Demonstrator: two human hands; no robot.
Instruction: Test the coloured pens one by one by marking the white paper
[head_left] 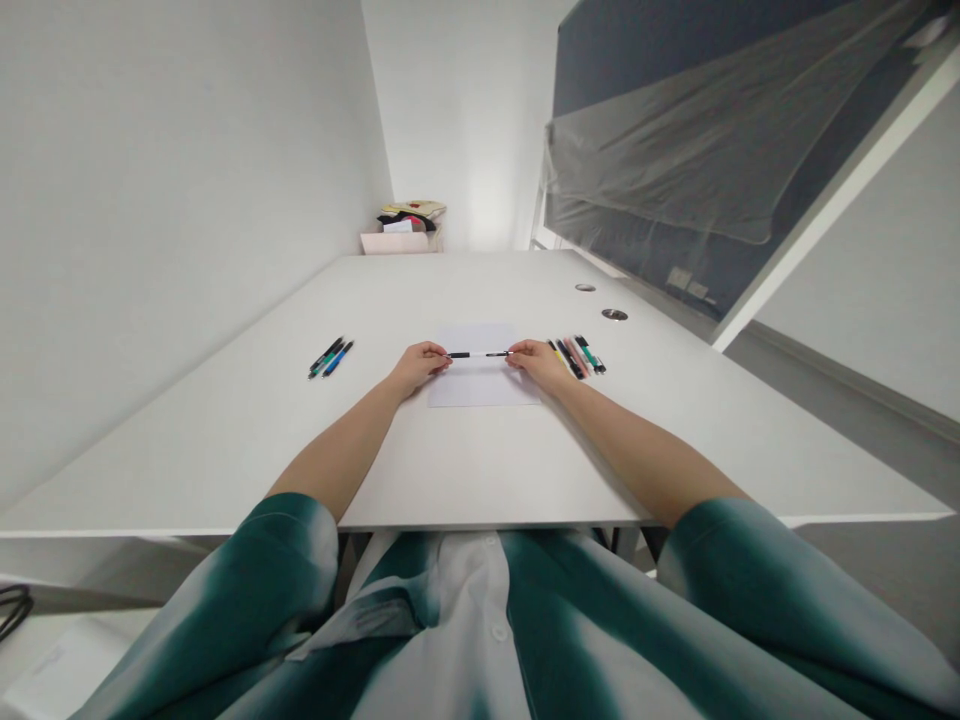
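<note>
A slim black-and-white pen (478,355) is stretched level between my hands, above a white sheet of paper (484,392). Its left end is pinched in the fingertips of my left hand (421,366). My right hand (537,362) pinches the opposite end. Just right of my right hand lies a row of several pens and markers (577,357), in yellow, black, pink and green. Farther off on the left, a small group of pens (330,358), black, green and blue, rests on the table.
The white table (480,480) runs back to a pink box (395,243) with items piled in it. Two round metal-rimmed fittings (615,315) are set in the right side. A wall (187,150) borders the left; a plastic-draped dark panel (675,150) stands at right.
</note>
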